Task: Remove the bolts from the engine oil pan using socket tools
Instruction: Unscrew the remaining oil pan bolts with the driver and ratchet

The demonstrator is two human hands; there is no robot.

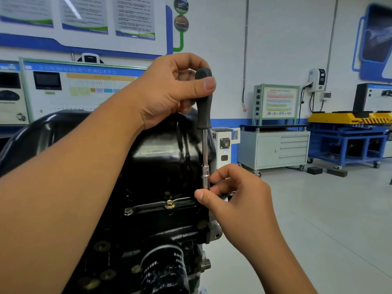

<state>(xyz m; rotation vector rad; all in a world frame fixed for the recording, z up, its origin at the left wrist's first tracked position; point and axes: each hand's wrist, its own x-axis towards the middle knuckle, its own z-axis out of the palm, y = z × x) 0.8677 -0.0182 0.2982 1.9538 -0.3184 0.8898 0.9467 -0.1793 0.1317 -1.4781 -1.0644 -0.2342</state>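
**Both hands on an upright socket driver**

Fingertips of the right hand (237, 194) pinch the socket (205, 177) at the driver's lower end, just right of a brass-coloured bolt (169, 204) on the flange. Nearest sits the black oil filter (165, 270). Above, the left hand (169, 90) is curled round the black handle (204, 100); the socket driver (205, 145) stands vertical, tip down, against the black oil pan (157, 149). Farther right, a grey cabinet (275, 149) has its drawers closed.

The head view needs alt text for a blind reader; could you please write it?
A left hand grips the black handle of an upright socket driver while the right hand steadies its socket at the edge of a black oil pan. A brass-coloured bolt sits nearby.
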